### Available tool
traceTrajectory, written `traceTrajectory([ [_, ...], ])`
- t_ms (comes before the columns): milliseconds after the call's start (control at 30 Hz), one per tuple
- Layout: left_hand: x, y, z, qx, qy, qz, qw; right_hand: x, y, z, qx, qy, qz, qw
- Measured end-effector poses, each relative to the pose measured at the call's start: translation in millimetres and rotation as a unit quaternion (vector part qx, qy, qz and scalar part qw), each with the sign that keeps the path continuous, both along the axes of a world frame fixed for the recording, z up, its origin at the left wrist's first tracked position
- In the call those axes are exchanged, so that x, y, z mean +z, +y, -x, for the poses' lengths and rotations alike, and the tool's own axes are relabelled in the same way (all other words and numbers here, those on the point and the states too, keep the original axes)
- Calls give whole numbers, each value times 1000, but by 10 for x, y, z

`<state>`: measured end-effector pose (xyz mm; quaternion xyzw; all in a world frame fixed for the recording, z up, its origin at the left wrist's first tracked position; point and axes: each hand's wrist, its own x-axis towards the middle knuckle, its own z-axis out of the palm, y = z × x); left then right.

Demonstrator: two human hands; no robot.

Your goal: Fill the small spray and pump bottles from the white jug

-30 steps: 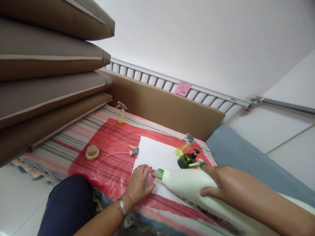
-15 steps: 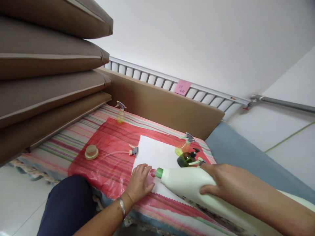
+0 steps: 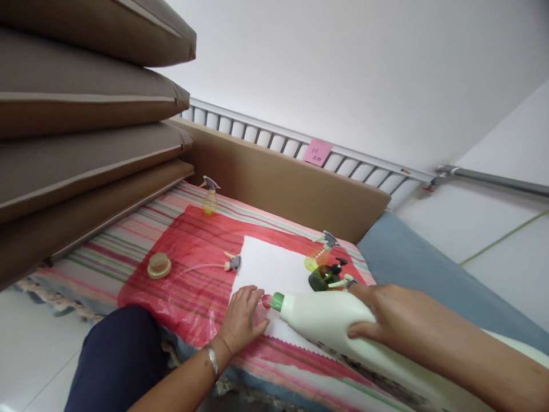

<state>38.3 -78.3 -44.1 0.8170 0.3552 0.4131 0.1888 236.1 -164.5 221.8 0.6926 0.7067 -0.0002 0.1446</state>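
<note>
My left hand (image 3: 244,316) is wrapped round a small clear pink bottle (image 3: 261,309), most of which my fingers hide. With my right hand (image 3: 381,315) I grip a large pale green bottle (image 3: 328,313), tilted so its green neck (image 3: 278,301) meets the pink bottle's mouth. Whether liquid is flowing I cannot make out. A loose spray head (image 3: 233,262) with its tube lies left of the white sheet (image 3: 274,263). Just beyond the big bottle are a dark green pump bottle (image 3: 321,278) and an orange-and-yellow spray bottle (image 3: 319,257).
A yellow spray bottle (image 3: 210,201) stands at the back. On the red plastic sheet (image 3: 184,309) sits a round pale cap (image 3: 159,265). Stacked brown cushions (image 3: 94,109) rise at the left. A brown board (image 3: 291,180) and a rail with a pink note (image 3: 317,152) line the back.
</note>
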Motion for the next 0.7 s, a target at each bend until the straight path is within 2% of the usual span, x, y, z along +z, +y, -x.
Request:
traceTrajectory([
  [700, 9, 7, 2, -1, -7, -2, 1000, -54, 25, -42, -1, 4, -22, 1000],
])
